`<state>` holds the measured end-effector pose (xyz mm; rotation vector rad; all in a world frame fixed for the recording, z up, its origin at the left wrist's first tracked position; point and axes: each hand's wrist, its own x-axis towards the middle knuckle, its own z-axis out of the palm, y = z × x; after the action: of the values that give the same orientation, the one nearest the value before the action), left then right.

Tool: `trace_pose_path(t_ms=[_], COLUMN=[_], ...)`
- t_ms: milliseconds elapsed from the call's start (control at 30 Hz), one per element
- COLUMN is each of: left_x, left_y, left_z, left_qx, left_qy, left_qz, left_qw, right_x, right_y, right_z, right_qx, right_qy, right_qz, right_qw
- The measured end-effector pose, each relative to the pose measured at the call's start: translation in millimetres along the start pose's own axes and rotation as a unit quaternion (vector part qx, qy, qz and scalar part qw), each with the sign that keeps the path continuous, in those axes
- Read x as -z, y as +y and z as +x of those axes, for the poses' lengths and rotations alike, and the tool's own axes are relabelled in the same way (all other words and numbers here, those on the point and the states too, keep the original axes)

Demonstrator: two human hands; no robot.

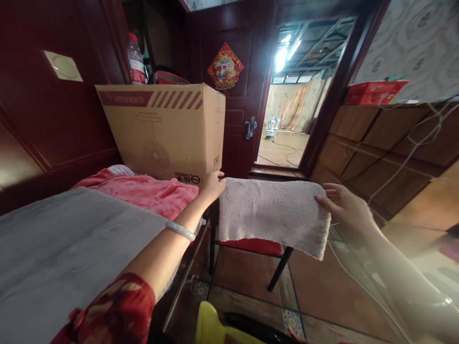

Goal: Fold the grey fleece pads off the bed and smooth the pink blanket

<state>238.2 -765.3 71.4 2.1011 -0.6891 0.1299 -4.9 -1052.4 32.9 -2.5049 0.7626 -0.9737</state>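
A pale pink towel point(268, 212) hangs stretched out between my two hands, held up over a red-seated stool point(256, 247). My left hand point(212, 185) pinches the towel's top left corner; a pale bangle sits on that wrist. My right hand point(342, 206) grips the towel's right edge with the fingers closed on the cloth. The towel's lower edge droops toward the right.
A bed with a grey cover point(64, 253) and a pink blanket point(150, 191) lies at left, with a large cardboard box point(161, 134) on it. Behind the box stands a water bottle point(136, 59). An open doorway point(287, 119) lies ahead. Wooden cabinets point(387, 148) and white cables point(412, 153) run along the right.
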Motion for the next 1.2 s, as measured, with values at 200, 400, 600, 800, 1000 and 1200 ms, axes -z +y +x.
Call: trace_pose_path(t_ms=[200,400,600,800,1000,1200], left_x=[-3.8,-22.6,-26.4,-32.0,-20.2,10.4], left_y=[7.4,5.4,-1.4,-2.7,-8.4,-36.9], left_z=[-16.3,-11.7,-2.2,-1.6,-17.2,-44.9], left_qx=[-0.274,-0.323,-0.337,-0.333,-0.345,-0.31], left_qy=[-0.065,-0.16,-0.161,-0.133,-0.133,-0.127], left_qz=[0.186,0.258,0.275,0.292,0.276,0.228], left_qw=[0.941,0.896,0.886,0.887,0.887,0.914], right_x=[-13.8,-27.7,-32.0,-37.0,-35.3,-19.5], right_y=[-24.5,-4.1,10.4,12.1,12.7,-18.2], right_z=[-10.6,2.6,9.7,15.7,10.5,8.7], right_qx=[0.23,0.286,0.275,0.276,0.296,0.317], right_qy=[0.019,-0.063,-0.071,-0.078,-0.056,-0.039], right_qz=[-0.17,-0.17,-0.125,-0.108,-0.143,-0.186], right_qw=[0.958,0.941,0.951,0.952,0.943,0.929])
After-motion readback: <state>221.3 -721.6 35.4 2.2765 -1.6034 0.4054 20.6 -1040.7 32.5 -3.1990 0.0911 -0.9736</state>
